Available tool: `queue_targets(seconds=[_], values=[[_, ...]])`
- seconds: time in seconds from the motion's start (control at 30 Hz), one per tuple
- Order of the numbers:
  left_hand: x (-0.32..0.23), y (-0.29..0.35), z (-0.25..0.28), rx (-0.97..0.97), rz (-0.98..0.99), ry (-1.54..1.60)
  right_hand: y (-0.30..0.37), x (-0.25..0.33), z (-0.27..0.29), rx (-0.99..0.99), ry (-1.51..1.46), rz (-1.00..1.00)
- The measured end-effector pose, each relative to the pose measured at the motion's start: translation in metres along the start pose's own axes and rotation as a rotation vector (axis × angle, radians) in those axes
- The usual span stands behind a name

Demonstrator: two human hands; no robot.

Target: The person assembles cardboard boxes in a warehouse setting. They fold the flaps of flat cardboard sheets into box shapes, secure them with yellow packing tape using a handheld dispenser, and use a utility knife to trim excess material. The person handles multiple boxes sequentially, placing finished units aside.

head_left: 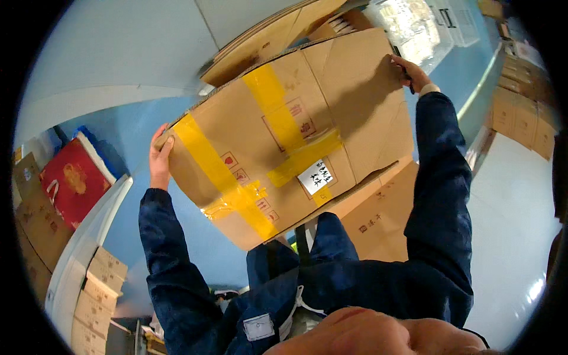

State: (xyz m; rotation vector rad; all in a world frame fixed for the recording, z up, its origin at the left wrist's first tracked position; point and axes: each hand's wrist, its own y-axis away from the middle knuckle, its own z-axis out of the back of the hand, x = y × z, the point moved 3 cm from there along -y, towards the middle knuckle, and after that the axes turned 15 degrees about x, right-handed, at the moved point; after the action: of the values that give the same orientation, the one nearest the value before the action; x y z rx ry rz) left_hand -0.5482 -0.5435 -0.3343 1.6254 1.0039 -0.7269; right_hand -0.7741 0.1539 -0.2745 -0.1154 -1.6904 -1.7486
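A large brown cardboard box [337, 83], folded flat, hangs tilted in front of my body. Strips of yellow tape run across it, and a white paper label [316, 177] with handwriting is stuck on. My left hand [160, 155] is closed round its left corner, thumb on the near face and fingers behind. At the upper right edge my right hand [412, 74] is closed on the cardboard. A slim black object [406, 76] shows in that same hand; its kind cannot be made out. The fingers behind the cardboard are hidden.
Behind the sheet stand open cardboard boxes [260, 53] and a clear plastic bin [414, 29] with pale packets. Another carton [381, 207] is by my legs. A red bag [77, 180] lies at left; stacked cartons [520, 115] line the right, more [97, 290] lower left.
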Motion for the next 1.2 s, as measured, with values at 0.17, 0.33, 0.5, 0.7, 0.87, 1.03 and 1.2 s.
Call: queue_targets(seconds=[0.17,0.33,0.5,0.7,0.87,1.03,1.2], values=[[-0.017,0.011,0.008,-0.088,0.024,-0.083,-0.014,-0.003,-0.034,0.0,0.07,0.078],[0.002,-0.015,-0.004,0.016,-0.017,0.026,0.002,0.002,0.02,-0.395,0.778,0.416],[-0.006,0.004,0.009,-0.011,-0.013,0.023,0.054,0.037,-0.273,0.25,0.341,0.311],[0.004,-0.005,0.007,0.045,-0.061,0.132,0.09,0.085,-0.499,0.152,1.184,0.902],[0.011,-0.01,0.013,0.071,-0.084,0.045,0.071,0.098,-0.561,0.022,1.215,0.752],[0.018,-0.01,0.018,0.124,-0.184,0.17,0.066,0.098,-0.583,0.017,1.225,0.69],[0.011,-0.01,0.017,0.111,-0.184,0.017,0.052,0.087,-0.592,-0.026,1.321,0.658]])
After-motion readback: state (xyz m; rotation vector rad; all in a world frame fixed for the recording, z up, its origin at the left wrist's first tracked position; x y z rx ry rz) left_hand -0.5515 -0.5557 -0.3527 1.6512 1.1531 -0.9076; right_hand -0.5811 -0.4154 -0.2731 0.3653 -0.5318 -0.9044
